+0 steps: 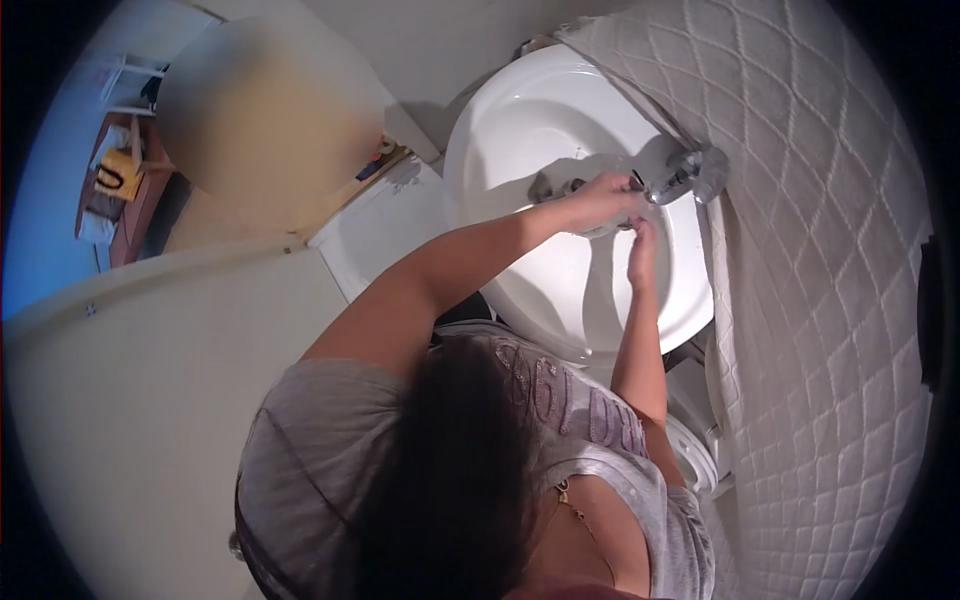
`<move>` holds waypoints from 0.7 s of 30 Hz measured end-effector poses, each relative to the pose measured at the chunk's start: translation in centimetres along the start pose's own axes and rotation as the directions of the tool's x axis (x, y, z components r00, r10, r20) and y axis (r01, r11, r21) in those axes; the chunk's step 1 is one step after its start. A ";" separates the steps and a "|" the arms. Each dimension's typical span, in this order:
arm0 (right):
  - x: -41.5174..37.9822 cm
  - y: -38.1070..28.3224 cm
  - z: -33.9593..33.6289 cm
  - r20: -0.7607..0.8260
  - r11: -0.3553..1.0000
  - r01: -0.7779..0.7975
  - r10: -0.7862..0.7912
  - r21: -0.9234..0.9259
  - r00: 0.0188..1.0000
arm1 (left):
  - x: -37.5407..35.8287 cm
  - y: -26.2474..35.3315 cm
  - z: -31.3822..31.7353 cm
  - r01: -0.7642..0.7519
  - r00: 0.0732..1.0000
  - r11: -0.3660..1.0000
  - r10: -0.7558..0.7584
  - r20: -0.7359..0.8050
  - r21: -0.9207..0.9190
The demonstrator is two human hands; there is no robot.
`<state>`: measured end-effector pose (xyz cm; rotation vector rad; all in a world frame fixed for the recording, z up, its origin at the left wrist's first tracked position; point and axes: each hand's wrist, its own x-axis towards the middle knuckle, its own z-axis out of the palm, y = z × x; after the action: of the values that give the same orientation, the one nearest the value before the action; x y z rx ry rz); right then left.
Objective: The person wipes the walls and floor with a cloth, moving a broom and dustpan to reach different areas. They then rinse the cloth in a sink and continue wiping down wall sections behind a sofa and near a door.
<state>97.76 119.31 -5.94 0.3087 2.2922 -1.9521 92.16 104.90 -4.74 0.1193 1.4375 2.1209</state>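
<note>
Both hands are over the white washbasin [540, 290], close under the metal tap [690, 175]. My left hand [600, 200] reaches in from the left, its fingers bent round something greyish that I cannot make out. My right hand [642, 250] comes up from below, its fingertips close to the same thing. A greyish, partly see-through shape [605, 231] shows below my left hand. Small dark shapes appear beside my left hand, against the basin; shadow blurs what they are. Most of the fingers are hidden or too small to tell apart.
A quilted, pale grey covering [810, 300] hangs along the right side, behind the tap. Part of a white toilet [690, 455] shows below the basin. A white surface [390, 235] adjoins the basin on the left. A yellow bag [118, 175] lies farther off at upper left.
</note>
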 end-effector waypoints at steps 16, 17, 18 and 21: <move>2.2 -1.9 4.4 -0.321 0.976 -0.007 -0.065 -0.218 0.945 | 1.6 -4.5 1.7 0.278 0.803 0.822 -0.483 -0.349 -0.498; 1.5 -3.4 6.3 -0.336 0.980 0.054 -0.118 -0.194 0.935 | 1.7 -4.1 1.2 0.224 0.827 0.745 -0.487 -0.282 -0.629; 1.1 -4.2 7.4 -0.355 0.979 0.113 -0.169 -0.171 0.919 | 1.6 -3.8 0.6 0.175 0.852 0.645 -0.477 -0.213 -0.744; 3.7 0.8 5.2 -0.347 0.968 0.172 -0.227 -0.182 0.910 | 1.2 -1.9 0.8 0.229 0.866 0.829 -0.413 -0.282 -0.510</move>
<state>94.15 114.60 -8.36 0.4757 2.7898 -1.9346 92.22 106.60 -6.34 -0.7178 1.0000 2.1923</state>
